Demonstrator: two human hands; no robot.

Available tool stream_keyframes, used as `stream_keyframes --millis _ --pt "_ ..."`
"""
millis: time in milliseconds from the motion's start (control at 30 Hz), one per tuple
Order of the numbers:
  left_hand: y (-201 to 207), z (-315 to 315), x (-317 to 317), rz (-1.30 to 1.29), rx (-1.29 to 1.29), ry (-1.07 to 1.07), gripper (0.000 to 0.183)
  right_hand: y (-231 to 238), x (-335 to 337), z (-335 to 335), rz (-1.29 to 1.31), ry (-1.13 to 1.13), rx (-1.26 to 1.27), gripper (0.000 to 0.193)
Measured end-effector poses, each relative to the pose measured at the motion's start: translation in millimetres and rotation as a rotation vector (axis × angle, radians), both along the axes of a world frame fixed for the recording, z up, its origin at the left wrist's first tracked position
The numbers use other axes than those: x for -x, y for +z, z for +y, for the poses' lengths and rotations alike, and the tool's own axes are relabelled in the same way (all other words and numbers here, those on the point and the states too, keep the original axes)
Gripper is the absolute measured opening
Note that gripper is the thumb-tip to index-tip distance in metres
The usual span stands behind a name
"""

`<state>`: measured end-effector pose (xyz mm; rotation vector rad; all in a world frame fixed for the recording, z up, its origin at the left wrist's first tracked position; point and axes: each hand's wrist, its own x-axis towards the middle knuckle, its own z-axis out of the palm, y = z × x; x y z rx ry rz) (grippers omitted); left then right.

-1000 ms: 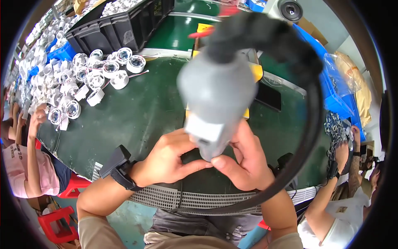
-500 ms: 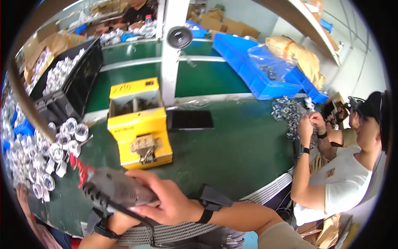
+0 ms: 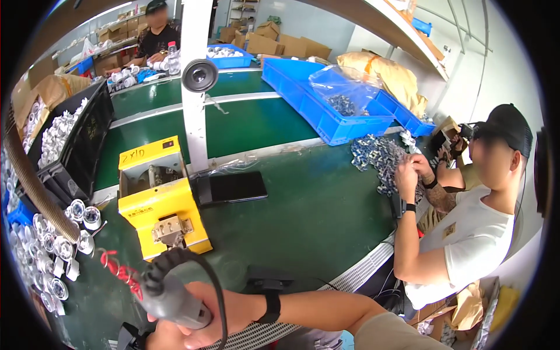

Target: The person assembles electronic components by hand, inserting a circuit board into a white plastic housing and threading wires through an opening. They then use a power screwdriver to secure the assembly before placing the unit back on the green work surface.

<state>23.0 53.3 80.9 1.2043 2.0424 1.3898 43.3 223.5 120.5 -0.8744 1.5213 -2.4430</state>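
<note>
My right hand (image 3: 224, 306) is wrapped round the grey body of an electric screwdriver (image 3: 172, 300), above the near edge of the table. A red coiled cord (image 3: 119, 271) hangs from one end of the tool, and a black cable (image 3: 217, 280) with a ribbed sleeve loops over it. Low at the picture's edge is my left hand (image 3: 164, 337), its fingers hidden behind the tool and my right hand. Just beyond stands a yellow machine (image 3: 166, 204) with an open top and a small metal fixture (image 3: 172, 230) on its front.
White round parts (image 3: 58, 251) lie heaped at the left, near a black bin (image 3: 76, 146) and a ribbed hose (image 3: 35, 175). A flat black device (image 3: 233, 188) lies beside the machine, near a white post (image 3: 195, 128). Blue crates (image 3: 326, 114) stand at the back right. A co-worker (image 3: 466, 245) handles small metal parts (image 3: 379, 160).
The view has shifted, so the machine and crates appear farther left. My right hand has turned the screwdriver and sits lower; the cable now loops over it.
</note>
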Motion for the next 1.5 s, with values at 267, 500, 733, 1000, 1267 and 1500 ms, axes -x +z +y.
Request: stream_keyframes --millis 267,500,733,1000,1267,1500 --pt "-14 -18 -5 0.168 0.253 -0.002 0.039 -1 -4 15 -0.251 0.515 -0.082 0.055" --pt "-13 -14 -2 0.552 0.518 -0.126 0.040 2 -8 2 -0.183 -0.136 -0.224 0.058" --pt "-4 -10 1 0.973 0.771 -0.203 0.042 -3 -14 -4 -0.032 -0.275 -0.165 0.061" --pt "-6 11 3 -0.057 -0.152 0.271 0.038 8 16 42 0.407 -0.561 -0.422 0.053" --pt "-3 10 19 0.360 -0.082 0.618 0.035 -23 79 231 0.486 -1.255 -1.310 0.047" --pt "7 -4 19 0.636 0.094 0.634 0.025 -38 50 246 0.217 -1.172 -1.375 0.040"
